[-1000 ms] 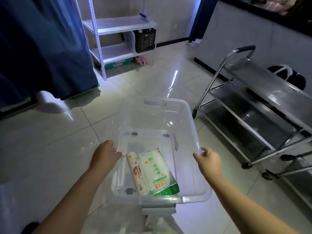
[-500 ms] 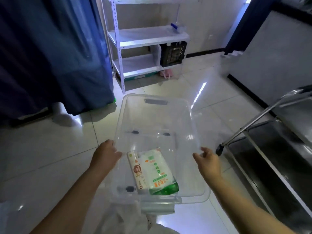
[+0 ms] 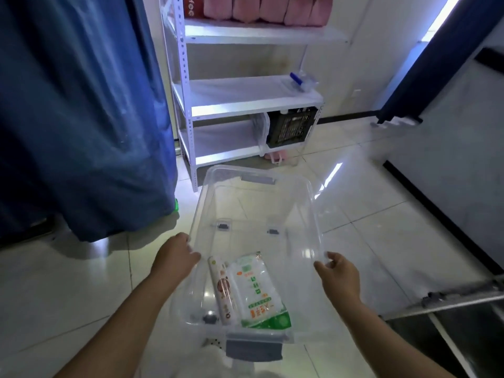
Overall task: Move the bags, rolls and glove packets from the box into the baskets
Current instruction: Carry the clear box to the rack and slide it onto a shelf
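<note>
I carry a clear plastic box (image 3: 305, 203) with grey handles in front of me, above the tiled floor. My left hand (image 3: 176, 255) grips its left rim and my right hand (image 3: 336, 272) grips its right rim. Inside, at the near end, lie a white roll (image 3: 223, 290) with brown print and a white-and-green packet (image 3: 257, 291) side by side. A black basket (image 3: 293, 126) stands on the lowest board of the white shelf unit (image 3: 245, 102) ahead.
A blue curtain (image 3: 81, 118) hangs at the left. Pink packs (image 3: 261, 8) fill the top shelf. A steel trolley (image 3: 463, 298) edges in at the lower right. A grey wall (image 3: 450, 132) runs along the right.
The view has swung left and upward: the shelf unit is now straight ahead and closer, and the trolley has slid to the lower right corner. Both hands keep their hold on the box.
</note>
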